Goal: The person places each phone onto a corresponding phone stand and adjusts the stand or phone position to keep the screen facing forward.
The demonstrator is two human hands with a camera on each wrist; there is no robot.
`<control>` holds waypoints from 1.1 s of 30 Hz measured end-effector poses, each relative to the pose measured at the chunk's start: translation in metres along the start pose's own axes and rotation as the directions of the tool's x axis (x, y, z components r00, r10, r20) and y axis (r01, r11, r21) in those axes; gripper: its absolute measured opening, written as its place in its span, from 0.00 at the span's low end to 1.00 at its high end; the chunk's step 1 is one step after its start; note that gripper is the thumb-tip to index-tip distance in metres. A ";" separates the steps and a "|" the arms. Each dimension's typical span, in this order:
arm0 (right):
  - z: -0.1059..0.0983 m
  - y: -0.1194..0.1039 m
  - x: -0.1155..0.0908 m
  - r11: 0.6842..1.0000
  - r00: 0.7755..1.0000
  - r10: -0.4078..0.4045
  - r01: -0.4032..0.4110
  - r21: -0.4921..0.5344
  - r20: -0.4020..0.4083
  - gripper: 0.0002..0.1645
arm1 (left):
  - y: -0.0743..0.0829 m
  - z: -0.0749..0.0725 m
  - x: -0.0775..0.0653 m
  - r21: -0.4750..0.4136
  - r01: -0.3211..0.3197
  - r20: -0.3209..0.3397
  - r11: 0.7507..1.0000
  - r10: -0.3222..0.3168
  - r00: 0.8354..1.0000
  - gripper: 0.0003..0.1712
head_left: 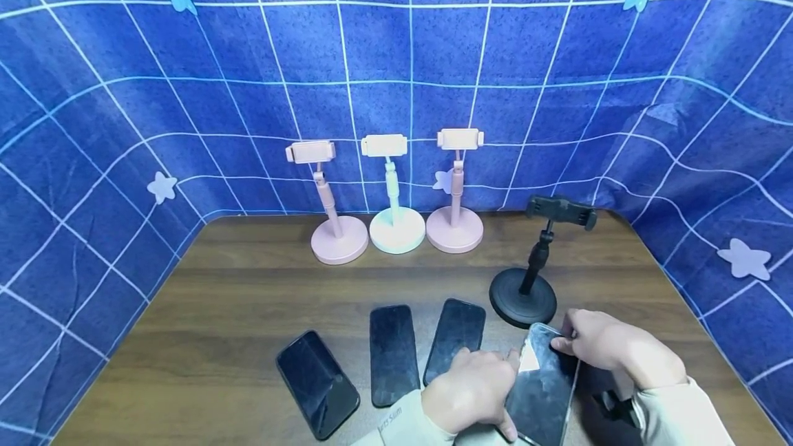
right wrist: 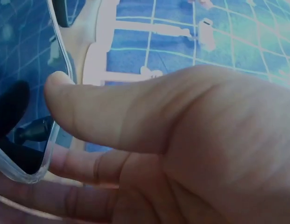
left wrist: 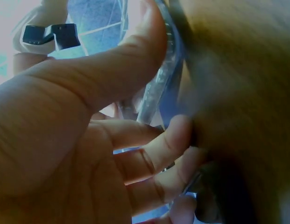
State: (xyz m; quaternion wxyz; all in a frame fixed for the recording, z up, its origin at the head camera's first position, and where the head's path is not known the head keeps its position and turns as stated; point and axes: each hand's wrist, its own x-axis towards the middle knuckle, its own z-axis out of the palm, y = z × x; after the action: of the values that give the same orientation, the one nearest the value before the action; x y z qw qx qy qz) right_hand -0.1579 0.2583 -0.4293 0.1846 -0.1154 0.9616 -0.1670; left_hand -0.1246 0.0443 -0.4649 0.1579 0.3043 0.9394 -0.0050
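One phone [head_left: 542, 394] in a clear case is held between two hands near the front right of the table [head_left: 217, 294]. Its left side is gripped by the left hand [head_left: 473, 387], with the thumb set near the lower corner and the fingers bent. Its far right corner is pinched by the right hand [head_left: 597, 343], the thumb pressed to the edge of the case and the fingers tucked behind. Whether its whole back is touching the table cannot be told. It is placed just in front of a black stand [head_left: 523, 299]. To its left, a second phone [head_left: 457, 332] is partly hidden by the left hand, and a third phone [head_left: 394, 355] and a fourth phone [head_left: 318, 384] are laid farther left. A pink stand [head_left: 339, 241], a white stand [head_left: 398, 232] and another pink stand [head_left: 454, 230] are lined up behind. On the left sleeve [head_left: 403, 422], small grey letters are printed; "Sum" can be read, but the letters before it cannot be made out
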 end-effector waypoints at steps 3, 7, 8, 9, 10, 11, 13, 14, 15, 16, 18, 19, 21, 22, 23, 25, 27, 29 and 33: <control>-0.002 0.001 0.001 1.000 1.000 -0.011 0.011 0.007 -0.013 0.15 | 0.000 0.000 0.000 0.025 -0.011 -0.010 1.000 0.012 1.000 0.68; -0.002 0.001 0.001 0.998 0.999 -0.042 0.042 0.052 0.008 0.15 | 0.000 0.002 -0.001 0.025 -0.024 -0.015 0.999 0.024 1.000 0.69; -0.002 0.001 0.002 0.997 0.999 -0.048 0.047 0.062 0.015 0.15 | 0.000 0.002 -0.001 0.022 -0.026 -0.016 0.999 0.027 1.000 0.69; -0.002 0.000 0.002 0.996 0.998 -0.053 0.052 0.068 0.021 0.13 | -0.001 0.003 -0.002 0.017 -0.026 -0.013 1.000 0.026 1.000 0.69; -0.002 0.000 0.001 0.996 0.998 -0.058 0.056 0.075 0.028 0.12 | -0.001 0.003 -0.002 0.019 -0.025 -0.014 1.000 0.025 1.000 0.69; -0.001 0.000 0.001 0.996 0.998 -0.060 0.058 0.073 0.027 0.11 | -0.001 0.003 -0.002 0.022 -0.025 -0.017 0.999 0.026 1.000 0.69; -0.002 -0.001 0.001 0.997 0.998 -0.054 0.053 0.062 0.022 0.11 | -0.001 0.003 -0.002 0.031 -0.027 -0.020 0.999 0.027 0.999 0.69; -0.003 -0.002 0.000 0.997 0.999 -0.051 0.050 0.059 0.018 0.12 | -0.001 0.002 -0.002 0.034 -0.027 -0.021 0.999 0.028 0.999 0.69; -0.003 -0.002 0.000 0.997 0.998 -0.057 0.057 0.060 0.013 0.13 | -0.001 0.002 -0.002 0.031 -0.023 -0.021 0.999 0.023 1.000 0.69; -0.004 -0.002 0.000 0.996 0.998 -0.062 0.061 0.067 0.011 0.13 | -0.001 0.001 -0.003 0.014 -0.018 -0.023 1.000 0.019 1.000 0.65; -0.005 -0.002 -0.002 0.992 0.997 -0.082 0.081 0.096 0.009 0.12 | 0.000 -0.001 -0.004 -0.037 -0.009 -0.026 0.999 0.008 1.000 0.56; -0.006 -0.002 -0.002 0.988 0.995 -0.096 0.094 0.122 0.011 0.11 | 0.000 -0.003 -0.005 -0.068 -0.002 -0.024 0.998 0.000 1.000 0.49; -0.007 -0.001 -0.004 0.974 0.989 -0.147 0.144 0.176 0.002 0.10 | 0.001 -0.006 -0.006 -0.166 0.016 -0.011 0.986 -0.018 1.000 0.35; -0.008 -0.001 -0.005 0.964 0.985 -0.174 0.172 0.201 -0.006 0.09 | 0.002 -0.008 -0.007 -0.202 0.022 -0.010 0.979 -0.024 1.000 0.30; -0.008 0.000 -0.005 0.953 0.978 -0.208 0.207 0.221 -0.021 0.08 | 0.002 -0.010 -0.007 -0.220 0.026 -0.010 0.975 -0.029 1.000 0.27; -0.010 0.001 -0.006 0.927 0.966 -0.257 0.258 0.270 -0.042 0.09 | 0.003 -0.013 -0.007 -0.244 0.039 -0.011 0.969 -0.043 0.999 0.24; -0.012 0.001 -0.006 0.914 0.955 -0.287 0.295 0.280 -0.072 0.10 | 0.002 -0.015 -0.008 -0.248 0.044 -0.028 0.968 -0.053 0.998 0.24; -0.014 0.000 -0.006 0.908 0.949 -0.298 0.314 0.278 -0.100 0.10 | 0.001 -0.016 -0.008 -0.243 0.040 -0.057 0.969 -0.055 0.997 0.26; -0.018 -0.003 -0.008 0.913 0.940 -0.303 0.333 0.236 -0.155 0.10 | -0.002 -0.019 -0.008 -0.275 0.027 -0.092 0.961 -0.054 0.994 0.29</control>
State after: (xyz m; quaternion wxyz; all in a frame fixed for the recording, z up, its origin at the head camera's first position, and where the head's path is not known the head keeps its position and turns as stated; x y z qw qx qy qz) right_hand -0.1574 0.2625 -0.4097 0.1128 -0.2355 0.9088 -0.3253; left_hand -0.1250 0.0404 -0.4451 0.1519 0.2602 0.9438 0.1362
